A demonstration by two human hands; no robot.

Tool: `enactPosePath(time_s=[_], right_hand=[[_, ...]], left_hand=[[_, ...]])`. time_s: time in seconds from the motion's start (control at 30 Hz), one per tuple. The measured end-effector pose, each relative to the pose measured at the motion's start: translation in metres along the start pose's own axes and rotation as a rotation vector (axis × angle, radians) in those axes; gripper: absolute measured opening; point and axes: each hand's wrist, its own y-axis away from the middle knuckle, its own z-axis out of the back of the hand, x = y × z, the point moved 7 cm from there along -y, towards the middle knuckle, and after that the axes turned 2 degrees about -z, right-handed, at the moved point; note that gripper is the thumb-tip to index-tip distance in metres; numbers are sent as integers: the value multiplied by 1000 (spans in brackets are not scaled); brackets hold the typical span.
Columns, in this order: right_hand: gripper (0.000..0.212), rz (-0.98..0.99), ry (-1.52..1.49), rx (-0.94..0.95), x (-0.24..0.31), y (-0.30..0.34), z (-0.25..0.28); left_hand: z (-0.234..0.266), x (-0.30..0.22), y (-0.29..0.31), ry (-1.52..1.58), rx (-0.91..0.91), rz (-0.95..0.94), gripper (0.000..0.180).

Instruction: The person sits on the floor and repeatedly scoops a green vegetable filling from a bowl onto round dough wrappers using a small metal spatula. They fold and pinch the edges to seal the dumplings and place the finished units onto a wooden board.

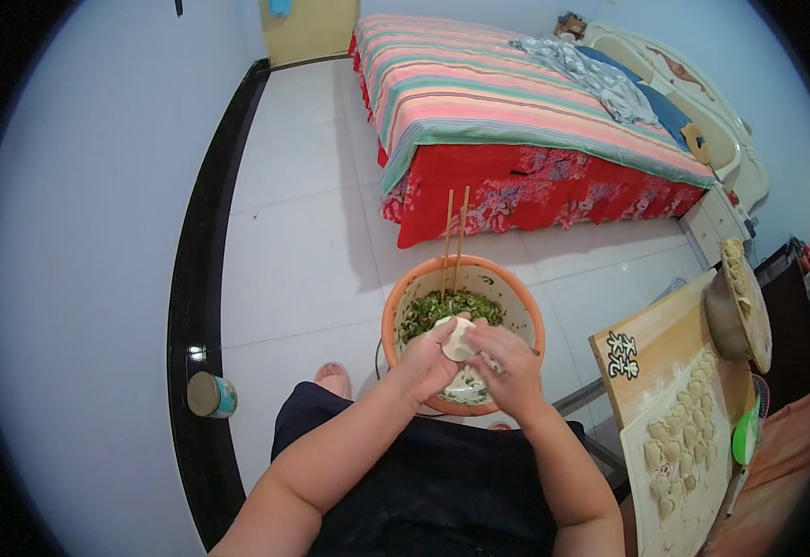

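A round, pale dumpling wrapper (458,343) lies on the fingers of my left hand (428,367), which curl around its left side. My right hand (511,371) has its bent fingers at the wrapper's right edge, gripping it from that side. Whether any filling sits inside the wrapper is not visible. Both hands are over an orange-rimmed basin (392,311) holding chopped green filling (421,317). Two long wooden chopsticks (460,237) stand upright in the filling, leaning on the far rim.
At right, a wooden board (623,390) carries a white floured sheet with several shaped dumplings (683,422). Beside them are a pot (728,311) topped by a tray and a green-handled tool (745,436). A can (212,395) stands by the left wall. A bed (479,102) is ahead.
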Motion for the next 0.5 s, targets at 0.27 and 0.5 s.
enactPosePath(time_s=[0.27,0.5], right_hand=[[27,-177,644,294,-108,28,-4],[25,-153,888,604,-123,38,-34]], left_hand=[[16,-59,11,-26,-245,-262,38],[12,-68,14,4,-223,-236,39]])
